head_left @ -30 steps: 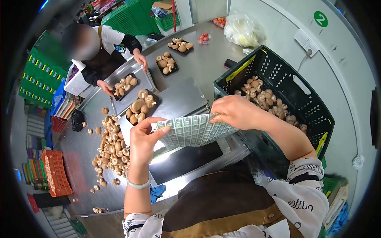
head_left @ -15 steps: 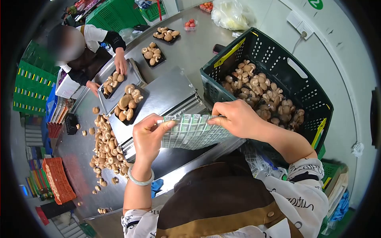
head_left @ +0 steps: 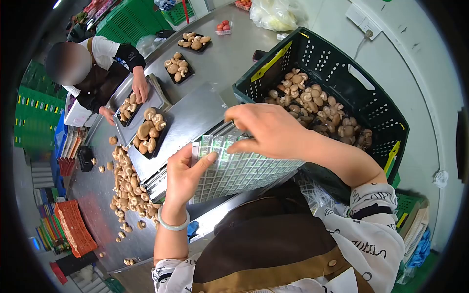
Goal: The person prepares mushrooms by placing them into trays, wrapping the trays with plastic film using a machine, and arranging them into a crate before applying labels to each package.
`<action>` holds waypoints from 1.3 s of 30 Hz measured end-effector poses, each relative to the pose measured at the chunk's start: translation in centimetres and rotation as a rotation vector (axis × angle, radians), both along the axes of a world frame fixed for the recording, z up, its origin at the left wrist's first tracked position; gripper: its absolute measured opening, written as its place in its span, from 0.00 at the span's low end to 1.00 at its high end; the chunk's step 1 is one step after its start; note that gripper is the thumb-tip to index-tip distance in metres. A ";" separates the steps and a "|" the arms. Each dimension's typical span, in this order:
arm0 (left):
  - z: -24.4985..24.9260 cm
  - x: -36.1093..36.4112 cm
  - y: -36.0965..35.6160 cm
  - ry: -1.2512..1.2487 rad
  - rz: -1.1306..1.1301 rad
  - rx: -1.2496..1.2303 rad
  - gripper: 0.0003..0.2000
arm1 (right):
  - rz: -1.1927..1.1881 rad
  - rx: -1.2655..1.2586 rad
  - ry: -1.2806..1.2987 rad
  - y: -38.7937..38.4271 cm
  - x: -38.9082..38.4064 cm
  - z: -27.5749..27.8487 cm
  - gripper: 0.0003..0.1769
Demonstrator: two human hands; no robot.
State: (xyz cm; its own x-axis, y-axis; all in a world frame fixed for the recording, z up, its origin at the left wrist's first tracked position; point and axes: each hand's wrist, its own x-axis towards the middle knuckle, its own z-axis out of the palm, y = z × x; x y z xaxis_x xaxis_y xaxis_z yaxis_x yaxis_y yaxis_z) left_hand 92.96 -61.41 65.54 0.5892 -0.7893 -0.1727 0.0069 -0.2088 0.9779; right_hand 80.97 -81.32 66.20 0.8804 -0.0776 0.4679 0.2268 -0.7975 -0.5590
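The sheet of labels [head_left: 244,171] sat in the middle of the frame, held above the near edge of the tabletop [head_left: 229,53] and in front of the person's apron. The left hand [head_left: 183,173] was clamped on the sheet's left edge, thumb on top and fingers underneath. That seemed to keep the limp sheet flat, with its printed face turned up toward the camera. The right hand [head_left: 266,129] was closed on the sheet's upper edge, fingertips pinched together at one of the small labels in the top rows.

The green crate [head_left: 303,51] stood just right of the hands with mushrooms [head_left: 317,105] piled inside. Loose mushrooms [head_left: 129,188] lay spread at lower left, beside a metal platform [head_left: 195,115]. A black tray [head_left: 148,131] full of mushrooms rested on the platform's left end. At upper left, a co-worker's hand [head_left: 140,90] rested on a second tray [head_left: 128,108].

Half a second before, the sheet had been stretched between the two hands, with the right hand gripping its right end. Since then the right hand had shifted left to the top edge, and the sheet had tipped up so more rows showed. The left hand had kept its grip, and the co-worker's hand had stayed at the tray.
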 end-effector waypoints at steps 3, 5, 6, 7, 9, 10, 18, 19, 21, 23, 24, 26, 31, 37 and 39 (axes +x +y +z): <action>0.0 0.0 0.0 -0.017 -0.025 0.030 0.08 | 0.062 -0.134 0.038 0.5 1.5 -0.3 0.18; 0.0 -0.1 0.1 -0.058 -0.035 0.059 0.08 | 0.118 -0.197 0.070 0.9 1.9 0.1 0.15; 0.3 -0.2 0.2 -0.072 -0.022 0.107 0.07 | 0.117 -0.284 0.084 0.9 2.0 -0.2 0.10; 0.5 -0.4 0.1 -0.011 0.014 0.065 0.06 | 0.112 -0.317 -0.006 1.0 2.0 -0.6 0.09; 0.7 -0.9 -0.2 0.118 0.069 -0.022 0.05 | 0.089 -0.390 -0.176 1.2 2.0 -1.4 0.07; 1.0 -0.9 -0.4 0.174 0.117 -0.033 0.07 | 0.050 -0.473 -0.254 1.3 2.1 -1.9 0.06; -1.0 0.6 0.5 -0.138 0.202 0.151 0.14 | 0.224 0.060 -0.256 -1.7 -0.3 -1.1 0.06; -1.4 1.4 1.5 -0.226 0.195 0.164 0.14 | 0.117 0.288 -0.086 -4.2 -0.3 -0.8 0.08; -1.2 2.2 3.2 -0.175 0.217 0.177 0.15 | -0.093 0.536 0.186 -10.8 0.0 -3.4 0.10; -1.5 2.7 4.7 -0.173 0.214 0.195 0.15 | -0.175 0.518 0.613 -17.2 -0.7 -9.5 0.13; -1.5 2.5 4.9 -0.192 0.224 0.219 0.15 | -0.177 0.235 0.639 -19.9 -1.0 -14.9 0.14; -1.6 1.9 4.8 -0.232 0.246 0.265 0.15 | -0.195 0.119 0.813 -21.6 -1.1 -20.0 0.17; -2.2 1.4 3.9 -0.078 0.183 0.293 0.14 | -0.370 -0.281 0.841 -21.8 0.9 -25.7 0.10; -2.4 2.0 4.5 -0.080 0.239 0.287 0.14 | -0.369 -0.165 0.882 -23.9 -1.7 -21.5 0.15; -2.3 2.3 4.6 -0.088 0.189 0.304 0.14 | -0.051 0.262 1.030 -25.0 -4.6 -24.2 0.13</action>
State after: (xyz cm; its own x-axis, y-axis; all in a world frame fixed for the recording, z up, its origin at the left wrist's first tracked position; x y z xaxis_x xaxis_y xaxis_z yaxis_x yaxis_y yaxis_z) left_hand 95.30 -56.77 63.22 0.7429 -0.5854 -0.3245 -0.0082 -0.4927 0.8701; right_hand 76.37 -106.29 41.99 0.8349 -0.1163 -0.5380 -0.4843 -0.6196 -0.6176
